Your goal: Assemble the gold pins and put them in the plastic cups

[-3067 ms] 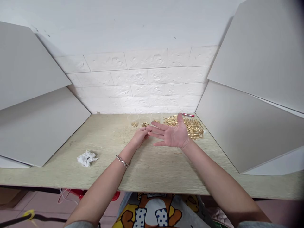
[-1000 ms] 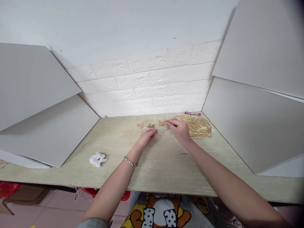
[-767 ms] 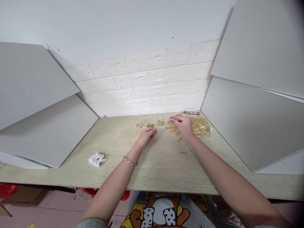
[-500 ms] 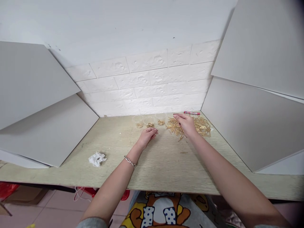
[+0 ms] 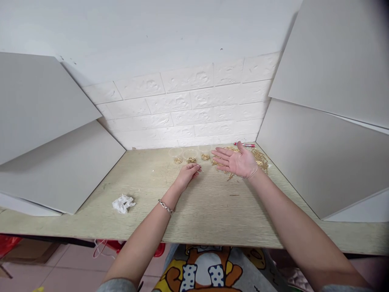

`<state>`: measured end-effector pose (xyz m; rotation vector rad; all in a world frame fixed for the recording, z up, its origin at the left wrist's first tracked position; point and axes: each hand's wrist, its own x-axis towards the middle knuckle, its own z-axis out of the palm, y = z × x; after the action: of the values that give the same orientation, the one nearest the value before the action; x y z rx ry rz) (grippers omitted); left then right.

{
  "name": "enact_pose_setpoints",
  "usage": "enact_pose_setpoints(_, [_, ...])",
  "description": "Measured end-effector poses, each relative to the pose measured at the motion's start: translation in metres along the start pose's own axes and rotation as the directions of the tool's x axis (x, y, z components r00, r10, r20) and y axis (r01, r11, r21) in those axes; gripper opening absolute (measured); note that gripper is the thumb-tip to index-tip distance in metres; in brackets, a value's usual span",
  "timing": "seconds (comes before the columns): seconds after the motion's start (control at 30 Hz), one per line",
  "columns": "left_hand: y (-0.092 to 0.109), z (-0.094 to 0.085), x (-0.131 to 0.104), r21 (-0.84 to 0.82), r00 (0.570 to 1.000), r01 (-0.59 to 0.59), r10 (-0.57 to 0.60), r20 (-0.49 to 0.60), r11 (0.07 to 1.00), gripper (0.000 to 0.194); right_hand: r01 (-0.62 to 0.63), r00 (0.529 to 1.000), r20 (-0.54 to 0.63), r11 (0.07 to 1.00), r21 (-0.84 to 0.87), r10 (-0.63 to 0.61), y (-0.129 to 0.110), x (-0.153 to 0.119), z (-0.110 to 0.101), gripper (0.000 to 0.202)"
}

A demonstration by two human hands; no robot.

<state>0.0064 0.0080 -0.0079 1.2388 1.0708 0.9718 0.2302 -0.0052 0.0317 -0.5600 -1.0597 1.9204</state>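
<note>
My right hand (image 5: pixel 238 162) is turned palm up with its fingers spread, over a heap of thin gold-coloured sticks (image 5: pixel 260 157); nothing shows in its palm. To its left, my left hand (image 5: pixel 189 174) is closed, thumb and fingers pinched on something too small to make out. Just beyond the left hand are small piles of gold pieces: one at the left (image 5: pixel 178 160), one in the middle (image 5: pixel 191 160) and one at the right (image 5: pixel 205 156). Clear round containers (image 5: pixel 175 151) stand by these piles, against the wall.
A red pen-like stick (image 5: pixel 245 145) lies behind the heap. Crumpled white tissue (image 5: pixel 123 203) is at the left of the wooden table (image 5: pixel 100 221). A single gold stick (image 5: pixel 234 195) lies nearer the front. Grey panels (image 5: pixel 322 154) lean on both sides.
My right hand has turned from a pinch to an upturned palm with spread fingers, still above the heap. My left hand keeps its pinch in nearly the same place.
</note>
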Motion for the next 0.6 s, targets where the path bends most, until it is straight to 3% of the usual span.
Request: enact_pose_setpoints(0.6, [0.0000,0.0000,0.0004,0.010,1.000,-0.004,0.004,0.009,1.000,0.028,-0.097,0.991,0.096,0.991,0.090,0.088,0.0039,0.0013,-0.0039,0.089])
